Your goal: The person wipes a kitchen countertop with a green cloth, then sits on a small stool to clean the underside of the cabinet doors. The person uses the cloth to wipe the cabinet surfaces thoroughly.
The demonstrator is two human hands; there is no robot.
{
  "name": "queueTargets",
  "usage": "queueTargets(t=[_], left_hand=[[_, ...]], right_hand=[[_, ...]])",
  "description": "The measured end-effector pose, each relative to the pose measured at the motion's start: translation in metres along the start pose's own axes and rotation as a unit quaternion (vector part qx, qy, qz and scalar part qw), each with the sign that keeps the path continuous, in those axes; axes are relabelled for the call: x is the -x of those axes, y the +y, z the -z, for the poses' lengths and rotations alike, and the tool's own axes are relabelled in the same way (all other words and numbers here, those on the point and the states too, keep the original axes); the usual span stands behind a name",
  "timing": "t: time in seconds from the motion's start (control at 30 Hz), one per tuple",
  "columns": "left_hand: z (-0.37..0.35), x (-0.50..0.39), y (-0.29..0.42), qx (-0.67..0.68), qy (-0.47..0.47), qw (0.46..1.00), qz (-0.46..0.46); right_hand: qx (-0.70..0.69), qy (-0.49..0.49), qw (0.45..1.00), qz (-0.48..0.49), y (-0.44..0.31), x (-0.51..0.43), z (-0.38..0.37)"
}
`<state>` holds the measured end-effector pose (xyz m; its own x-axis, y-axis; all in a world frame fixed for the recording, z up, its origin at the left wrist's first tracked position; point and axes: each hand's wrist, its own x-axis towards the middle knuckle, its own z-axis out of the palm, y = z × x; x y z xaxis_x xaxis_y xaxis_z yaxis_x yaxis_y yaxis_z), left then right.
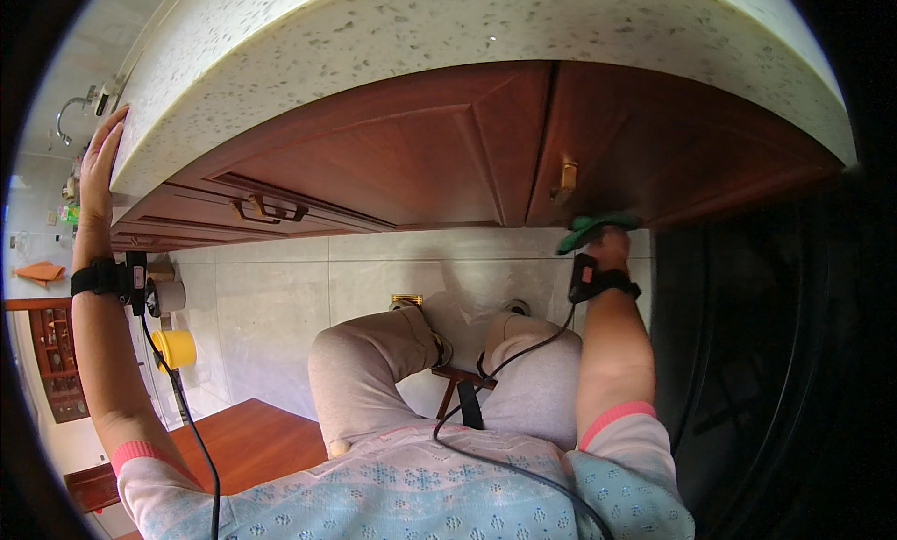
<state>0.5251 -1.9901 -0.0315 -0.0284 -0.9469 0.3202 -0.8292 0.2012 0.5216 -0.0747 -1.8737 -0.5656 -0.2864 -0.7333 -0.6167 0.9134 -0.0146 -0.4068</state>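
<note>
My left hand [100, 163] is stretched far out to the left, its straight fingers resting on the edge of the speckled stone countertop [308, 49]. It holds nothing. Low on the right, my right hand [611, 248] grips a green cloth [596, 230]. The cloth is at the lower part of a dark reddish wooden cabinet door [631, 140], below its brass-coloured handle [565, 180]. Part of my right fingers is hidden by the cloth and the angle. A second panelled door [378, 154] adjoins this one on the left.
Drawer handles [270, 211] jut out at the left. A glossy black surface [743, 330] stands close on my right. Behind my left arm are a yellow bucket [175, 349] and a wooden tabletop [245, 435]. Cables run from both wrist straps. A floor drain [406, 300] lies near my feet.
</note>
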Motion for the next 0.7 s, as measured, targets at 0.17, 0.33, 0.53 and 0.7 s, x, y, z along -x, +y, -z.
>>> queueTargets(t=[0.17, 0.33, 0.53, 0.7], left_hand=[[0.000, 0.000, 0.002, -0.010, -0.004, 1.000, -0.007], [0.001, -0.001, 0.003, 0.003, -0.004, 1.000, 0.006], [0.002, 0.000, 0.001, -0.005, -0.012, 1.000, -0.017], [-0.002, 0.002, 0.006, -0.037, 0.014, 0.999, -0.014]], right_hand=[[0.182, 0.205, 0.962, 0.016, -0.023, -0.004, 0.003], [0.037, 0.144, 0.989, 0.012, 0.003, 0.024, -0.003], [0.033, 0.096, 0.995, 0.021, -0.009, 0.029, -0.018], [0.068, 0.072, 0.994, 0.053, -0.001, 0.035, -0.016]])
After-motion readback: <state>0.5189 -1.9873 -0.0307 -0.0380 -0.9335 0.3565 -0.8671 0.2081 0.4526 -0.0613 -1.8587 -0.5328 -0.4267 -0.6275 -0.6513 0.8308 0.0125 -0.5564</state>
